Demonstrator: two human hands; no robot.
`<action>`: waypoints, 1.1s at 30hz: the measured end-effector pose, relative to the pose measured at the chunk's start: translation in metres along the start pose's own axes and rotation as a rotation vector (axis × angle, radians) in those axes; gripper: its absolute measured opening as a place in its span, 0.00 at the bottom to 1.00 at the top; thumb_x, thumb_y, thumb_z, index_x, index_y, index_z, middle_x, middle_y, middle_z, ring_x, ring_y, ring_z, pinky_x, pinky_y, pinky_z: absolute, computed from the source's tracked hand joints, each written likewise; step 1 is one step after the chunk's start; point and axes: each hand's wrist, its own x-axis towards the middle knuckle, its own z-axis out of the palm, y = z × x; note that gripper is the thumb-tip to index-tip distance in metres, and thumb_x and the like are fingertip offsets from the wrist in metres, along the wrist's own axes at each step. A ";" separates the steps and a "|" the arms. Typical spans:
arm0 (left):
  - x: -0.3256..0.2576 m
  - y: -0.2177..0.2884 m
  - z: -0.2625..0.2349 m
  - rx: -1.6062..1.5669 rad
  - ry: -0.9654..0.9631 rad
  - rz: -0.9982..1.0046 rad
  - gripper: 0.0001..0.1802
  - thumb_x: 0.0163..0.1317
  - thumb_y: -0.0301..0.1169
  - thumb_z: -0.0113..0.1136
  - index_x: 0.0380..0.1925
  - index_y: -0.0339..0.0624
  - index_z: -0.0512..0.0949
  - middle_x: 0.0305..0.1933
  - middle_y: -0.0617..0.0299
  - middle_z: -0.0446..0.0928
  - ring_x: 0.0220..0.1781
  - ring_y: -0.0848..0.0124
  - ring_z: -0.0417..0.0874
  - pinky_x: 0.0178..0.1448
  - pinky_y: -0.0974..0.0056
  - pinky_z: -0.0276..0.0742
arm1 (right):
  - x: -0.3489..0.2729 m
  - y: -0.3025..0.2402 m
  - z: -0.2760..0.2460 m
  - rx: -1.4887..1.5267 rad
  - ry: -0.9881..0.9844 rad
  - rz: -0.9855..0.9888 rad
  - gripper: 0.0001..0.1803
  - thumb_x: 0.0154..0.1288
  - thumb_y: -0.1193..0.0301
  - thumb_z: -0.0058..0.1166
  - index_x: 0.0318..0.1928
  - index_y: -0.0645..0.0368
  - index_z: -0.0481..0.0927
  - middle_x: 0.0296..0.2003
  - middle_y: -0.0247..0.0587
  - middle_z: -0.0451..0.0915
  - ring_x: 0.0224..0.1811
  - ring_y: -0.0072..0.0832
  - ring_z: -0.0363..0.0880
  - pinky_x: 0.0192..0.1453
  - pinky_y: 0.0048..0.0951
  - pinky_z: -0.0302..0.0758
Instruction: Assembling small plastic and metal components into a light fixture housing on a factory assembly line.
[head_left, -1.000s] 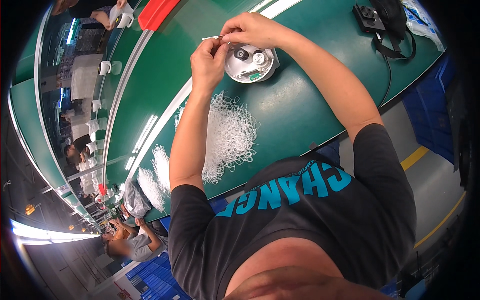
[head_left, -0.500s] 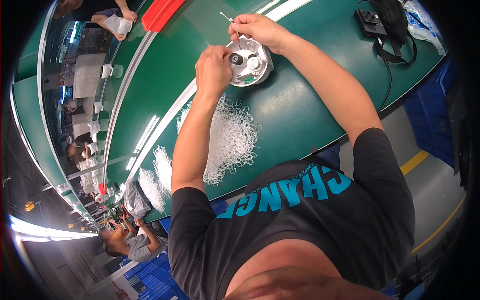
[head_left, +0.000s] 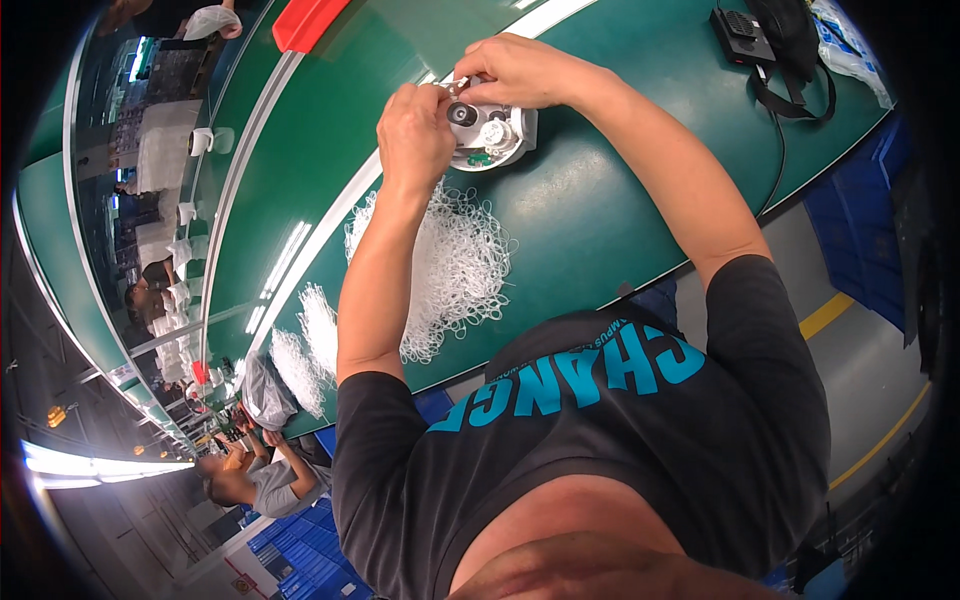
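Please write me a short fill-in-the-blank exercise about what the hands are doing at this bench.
1. Both hands, left hand and right hand, work on a round ____ part.
2. The table surface is ____ in colour.
3. A heap of thin white loops lies under the ____ forearm.

Missing words: white; green; left

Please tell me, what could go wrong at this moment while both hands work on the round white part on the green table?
1. The left hand and the right hand pinch something very small at the top of the round white part; it might slip and drop.
2. The heap of thin white loops lies just under the left forearm; the arm could drag some off the green table.
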 end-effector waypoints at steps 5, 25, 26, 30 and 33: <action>0.000 -0.006 -0.007 0.030 0.023 -0.029 0.02 0.56 0.24 0.62 0.28 0.40 0.78 0.28 0.53 0.75 0.34 0.52 0.79 0.38 0.51 0.75 | 0.003 -0.002 0.004 -0.114 0.040 0.007 0.15 0.64 0.62 0.60 0.38 0.63 0.83 0.31 0.45 0.78 0.35 0.42 0.79 0.41 0.39 0.74; 0.001 -0.071 -0.020 -1.145 -0.328 -0.880 0.14 0.73 0.32 0.50 0.46 0.30 0.76 0.39 0.51 0.83 0.34 0.66 0.86 0.38 0.67 0.85 | 0.003 0.077 0.027 0.176 0.525 0.303 0.17 0.69 0.54 0.54 0.43 0.55 0.82 0.34 0.38 0.83 0.35 0.31 0.80 0.42 0.32 0.75; 0.008 -0.084 -0.020 -1.223 -0.256 -0.895 0.13 0.73 0.31 0.49 0.46 0.30 0.75 0.40 0.50 0.83 0.35 0.64 0.86 0.40 0.66 0.86 | 0.004 0.076 0.025 0.130 0.503 0.313 0.14 0.70 0.60 0.56 0.44 0.57 0.82 0.32 0.32 0.82 0.36 0.22 0.79 0.44 0.25 0.74; 0.026 -0.126 0.001 -1.193 0.120 -1.034 0.13 0.73 0.25 0.46 0.48 0.21 0.70 0.42 0.42 0.79 0.41 0.55 0.85 0.47 0.57 0.86 | -0.001 0.081 0.024 0.161 0.524 0.279 0.13 0.68 0.60 0.56 0.42 0.56 0.82 0.34 0.36 0.83 0.36 0.29 0.80 0.43 0.31 0.76; 0.018 -0.179 0.021 -1.279 0.294 -1.125 0.15 0.73 0.24 0.43 0.51 0.20 0.67 0.45 0.37 0.77 0.39 0.52 0.85 0.42 0.56 0.88 | -0.002 0.078 0.022 0.233 0.543 0.262 0.12 0.68 0.62 0.57 0.41 0.58 0.82 0.32 0.35 0.83 0.34 0.25 0.78 0.42 0.27 0.75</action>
